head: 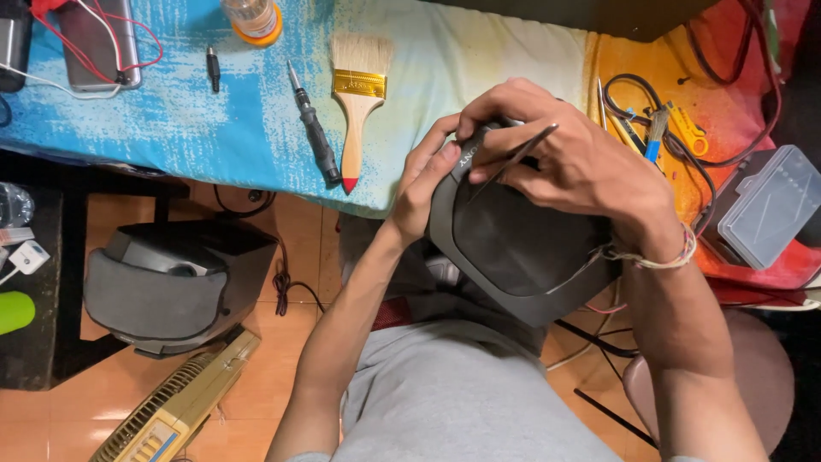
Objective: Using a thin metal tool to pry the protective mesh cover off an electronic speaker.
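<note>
We held a dark speaker panel (513, 248), a rounded black grille frame, above our lap just in front of the desk (171, 120) edge, its face tilted up toward us, probably so we could see the rim we were working on. Our left hand (428, 175) was clamped on its upper left corner, thumb pressed on the face and fingers curled behind, which seemed to steady it. Our right hand (573, 158) was pinched around a thin metal probe (513, 158), whose long axis ran diagonally, the upper end pointing up and right and the lower tip resting down-left near the panel's top edge, as if to pry along the seam. The panel's long axis ran roughly from upper left to lower right. On the blue-streaked desk cloth lay a paintbrush (357, 94) and a black screwdriver (314, 128), both pointing handle toward us, within reach. Another speaker cabinet (171, 282) sat on the tiled floor at left.
</note>
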